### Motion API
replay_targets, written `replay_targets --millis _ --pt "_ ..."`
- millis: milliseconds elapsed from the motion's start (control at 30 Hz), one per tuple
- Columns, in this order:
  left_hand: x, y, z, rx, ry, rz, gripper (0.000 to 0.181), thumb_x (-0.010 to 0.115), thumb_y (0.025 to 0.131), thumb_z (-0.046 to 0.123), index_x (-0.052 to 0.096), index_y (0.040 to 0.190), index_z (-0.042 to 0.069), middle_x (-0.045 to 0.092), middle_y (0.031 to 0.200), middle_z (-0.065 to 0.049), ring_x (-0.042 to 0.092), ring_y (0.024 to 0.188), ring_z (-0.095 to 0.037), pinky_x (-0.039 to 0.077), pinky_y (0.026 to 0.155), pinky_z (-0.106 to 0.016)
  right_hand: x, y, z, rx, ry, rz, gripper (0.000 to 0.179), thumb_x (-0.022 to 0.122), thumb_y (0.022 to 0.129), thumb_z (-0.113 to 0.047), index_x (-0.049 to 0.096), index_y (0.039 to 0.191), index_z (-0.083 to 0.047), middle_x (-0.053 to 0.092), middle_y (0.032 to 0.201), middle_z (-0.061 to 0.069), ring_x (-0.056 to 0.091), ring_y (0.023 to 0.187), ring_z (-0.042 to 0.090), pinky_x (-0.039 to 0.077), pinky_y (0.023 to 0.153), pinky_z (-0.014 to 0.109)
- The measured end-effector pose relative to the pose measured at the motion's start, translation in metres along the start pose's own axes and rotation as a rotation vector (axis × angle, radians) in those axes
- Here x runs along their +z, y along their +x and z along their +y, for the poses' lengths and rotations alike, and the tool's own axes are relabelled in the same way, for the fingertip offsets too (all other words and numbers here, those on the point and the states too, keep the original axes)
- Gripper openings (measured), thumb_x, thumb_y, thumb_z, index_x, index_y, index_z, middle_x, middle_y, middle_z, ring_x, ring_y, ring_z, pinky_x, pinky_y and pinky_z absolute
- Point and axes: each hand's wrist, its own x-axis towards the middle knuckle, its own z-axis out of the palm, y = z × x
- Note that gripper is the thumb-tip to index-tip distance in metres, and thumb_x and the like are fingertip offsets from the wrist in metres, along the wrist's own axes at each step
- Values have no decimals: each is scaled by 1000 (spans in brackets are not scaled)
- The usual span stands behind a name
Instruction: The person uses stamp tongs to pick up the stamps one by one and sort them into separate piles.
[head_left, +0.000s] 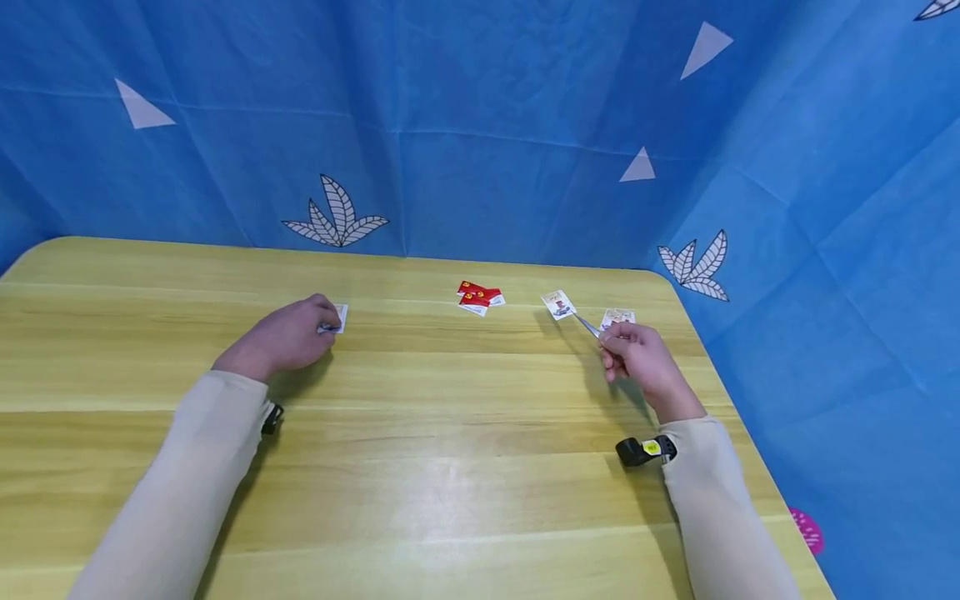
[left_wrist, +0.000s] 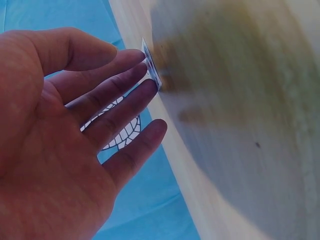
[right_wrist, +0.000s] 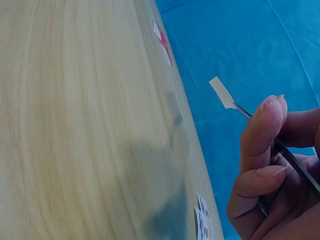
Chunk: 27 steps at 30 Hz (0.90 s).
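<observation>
My right hand (head_left: 639,357) holds thin metal tweezers (head_left: 587,325) between thumb and fingers. Their tips grip a corner of a small printed paper card (head_left: 557,304), raised above the table; its pale back (right_wrist: 221,93) faces the right wrist camera. On the left side, my left hand (head_left: 291,335) rests its fingertips on a small picture card (head_left: 342,317) lying on the table. In the left wrist view those fingers (left_wrist: 120,111) are mostly straight, and the thumb stays apart from the card. The hand partly covers that card.
Several small red cards with yellow emblems (head_left: 480,297) overlap at the back middle of the wooden table (head_left: 442,467). More printed cards (head_left: 618,316) lie behind the right hand, partly hidden. A blue patterned curtain (head_left: 480,125) borders the table's back and right.
</observation>
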Motion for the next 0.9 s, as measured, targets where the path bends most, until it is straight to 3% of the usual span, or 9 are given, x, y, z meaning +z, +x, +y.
replay_targets --millis 300,900 --pt "0 0 2 25 9 4 31 51 97 7 63 119 -10 50 129 -25 52 112 -41 43 97 -57 -7 -6 1 15 -11 12 24 46 103 -12 49 100 12 53 68 6 55 53 14 43 51 26" --pt "0 -1 1 -19 -15 1 31 49 98 8 63 120 -9 48 132 -24 50 115 -42 41 98 -58 -29 -14 12 32 -51 42 25 46 104 -14 51 102 11 54 70 6 57 55 15 43 52 27"
